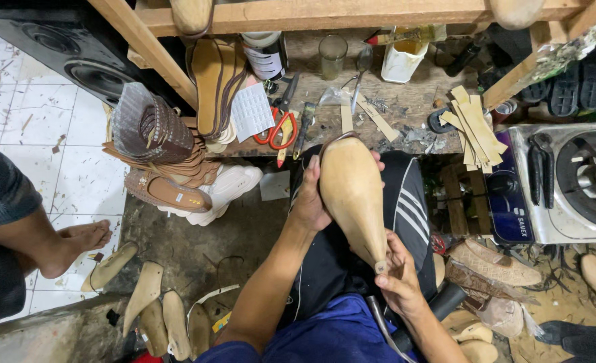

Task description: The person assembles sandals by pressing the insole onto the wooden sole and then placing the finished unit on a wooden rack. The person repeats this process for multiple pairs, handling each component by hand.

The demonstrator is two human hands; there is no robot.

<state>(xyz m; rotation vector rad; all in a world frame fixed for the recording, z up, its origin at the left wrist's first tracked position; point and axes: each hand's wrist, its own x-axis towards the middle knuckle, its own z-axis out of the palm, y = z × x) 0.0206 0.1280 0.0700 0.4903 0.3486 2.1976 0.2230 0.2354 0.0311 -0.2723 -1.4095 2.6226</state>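
Right hand (397, 279) pinches narrow end of wooden shoe form (352, 195); left hand (309, 198) grips its wide end, below table (405, 101). Fitting step, apparently; red scissors (278, 128) beyond form.

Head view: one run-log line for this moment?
left hand: grips shoe last wide end | right hand: pinches narrow tip | last over lap | workbench ahead
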